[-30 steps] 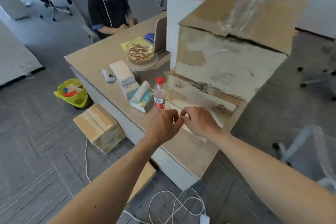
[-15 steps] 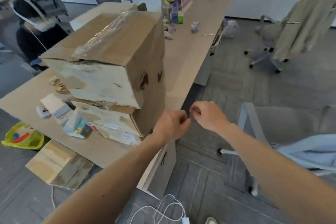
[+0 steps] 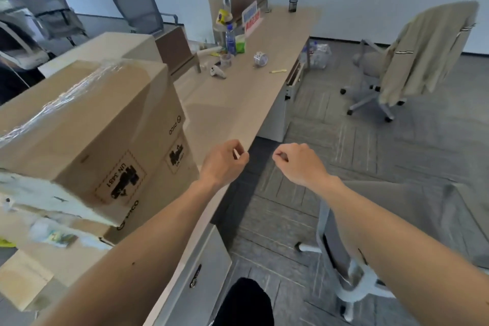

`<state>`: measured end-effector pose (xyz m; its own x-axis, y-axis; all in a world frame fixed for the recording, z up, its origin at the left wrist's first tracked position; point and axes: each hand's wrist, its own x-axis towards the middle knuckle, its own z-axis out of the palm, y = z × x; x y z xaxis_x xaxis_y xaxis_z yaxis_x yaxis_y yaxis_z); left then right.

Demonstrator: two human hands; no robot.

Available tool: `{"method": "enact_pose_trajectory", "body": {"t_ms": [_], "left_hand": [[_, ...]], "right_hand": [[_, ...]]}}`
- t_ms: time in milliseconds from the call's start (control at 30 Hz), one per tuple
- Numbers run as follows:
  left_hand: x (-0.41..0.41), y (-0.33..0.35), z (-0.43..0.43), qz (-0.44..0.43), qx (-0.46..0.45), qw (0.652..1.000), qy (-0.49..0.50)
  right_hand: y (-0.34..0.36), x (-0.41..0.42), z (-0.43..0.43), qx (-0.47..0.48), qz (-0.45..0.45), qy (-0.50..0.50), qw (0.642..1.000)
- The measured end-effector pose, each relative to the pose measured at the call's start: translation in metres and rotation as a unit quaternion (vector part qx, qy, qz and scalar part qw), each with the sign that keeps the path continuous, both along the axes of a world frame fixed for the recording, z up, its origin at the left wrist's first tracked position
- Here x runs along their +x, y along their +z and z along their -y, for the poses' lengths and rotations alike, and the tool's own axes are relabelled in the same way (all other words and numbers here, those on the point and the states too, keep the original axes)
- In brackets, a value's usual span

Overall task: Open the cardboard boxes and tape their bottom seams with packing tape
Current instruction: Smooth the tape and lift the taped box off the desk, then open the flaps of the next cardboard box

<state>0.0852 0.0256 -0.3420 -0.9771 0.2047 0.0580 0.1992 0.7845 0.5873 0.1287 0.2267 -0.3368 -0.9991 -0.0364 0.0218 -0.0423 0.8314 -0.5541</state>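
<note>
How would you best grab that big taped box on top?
Grip the top box by two opposite walls, low at its bottom edges, coming from the labelled side: it is wide, flat-walled, without visible handles, and stacked on another box.

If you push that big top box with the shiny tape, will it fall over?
Maybe. The top box sits high on another box near the desk edge, so a hard shove might slide it off. Its walls look flat and stiff, so it probably won't squash. Its weight can't be seen.
</note>
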Motion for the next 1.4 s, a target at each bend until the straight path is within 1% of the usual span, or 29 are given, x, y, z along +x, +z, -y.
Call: {"method": "enact_pose_trajectory", "body": {"t_ms": [167,300,400,600,733,867,1033,1100,1167,1300,1400], "left_hand": [[-0.059,-0.010,-0.015,0.006,0.021,0.999,0.041],[-0.134,-0.013,-0.034,0.000,0.035,0.998,0.050],[-0.198,-0.005,-0.046,-0.006,0.043,0.997,0.071],[-0.294,0.023,-0.057,-0.023,0.071,0.991,0.110],[-0.336,0.033,-0.054,-0.033,0.062,0.988,0.137],[-0.369,0.044,-0.035,-0.062,0.041,0.975,0.208],[-0.388,0.073,-0.005,-0.101,0.014,0.944,0.314],[-0.386,0.091,0.009,-0.117,-0.007,0.935,0.336],[-0.380,0.112,0.023,-0.131,-0.041,0.923,0.359],[-0.345,0.150,0.054,-0.148,-0.098,0.887,0.426],[-0.307,0.175,0.076,-0.147,-0.120,0.857,0.479]], "right_hand": [[-0.004,-0.067,-0.005,0.001,0.016,0.026,1.000],[-0.010,-0.144,-0.017,0.025,0.017,0.030,0.999],[-0.007,-0.209,-0.025,0.027,0.026,0.022,0.999],[0.016,-0.314,-0.027,0.005,0.002,0.037,0.999],[0.024,-0.379,-0.020,0.009,-0.015,0.079,0.997],[0.031,-0.439,0.001,0.006,-0.036,0.147,0.988],[0.045,-0.501,0.047,-0.017,-0.049,0.272,0.961],[0.059,-0.516,0.072,-0.027,-0.055,0.319,0.946],[0.071,-0.524,0.097,-0.055,-0.063,0.354,0.931],[0.091,-0.507,0.147,-0.100,-0.071,0.445,0.887],[0.104,-0.482,0.180,-0.125,-0.077,0.500,0.854]]}}
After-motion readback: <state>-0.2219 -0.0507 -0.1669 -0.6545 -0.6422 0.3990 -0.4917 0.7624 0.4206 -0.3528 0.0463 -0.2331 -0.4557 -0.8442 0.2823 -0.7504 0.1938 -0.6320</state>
